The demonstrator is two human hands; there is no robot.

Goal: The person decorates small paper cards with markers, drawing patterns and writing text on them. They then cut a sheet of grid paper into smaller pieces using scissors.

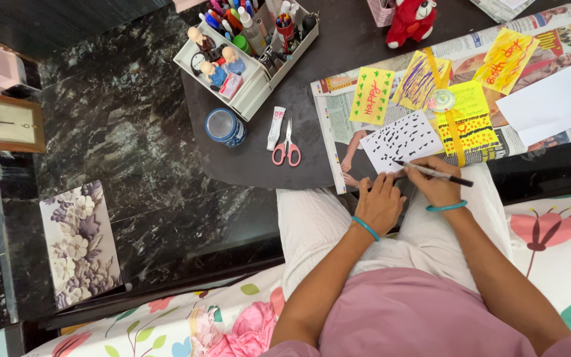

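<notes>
- While the right hand (439,188) pinches a black marker (434,172) in a closed writing grip, its tip rests at the lower edge of the white card (401,140), which lies on the newspaper (566,30) spread over the dark desk (338,49), just in front of the person's lap.
- The left hand (379,205) lies flat and open, fingers spread, holding nothing; its fingertips press near the card's lower left corner.
- To do this marking well, I judge the flat hand should keep the card pinned so it cannot slide, and the strokes should stay short and spaced like the black dashes already covering the card.
- Wet ink could smear, so the writing wrist is best kept off the fresh marks.
- A white organiser tray (249,99) stands at the desk's far left; its compartments hold coloured pens and markers, small bottles, little figurines and a small clock face.
- A round blue tub (225,127) sits just beside the tray; what is inside cannot be told.
- Pink scissors (287,147) and a small white tube (275,127) lie loose between tub and newspaper.
- Yellow decorated cards (371,96) lie beyond the white one.
</notes>
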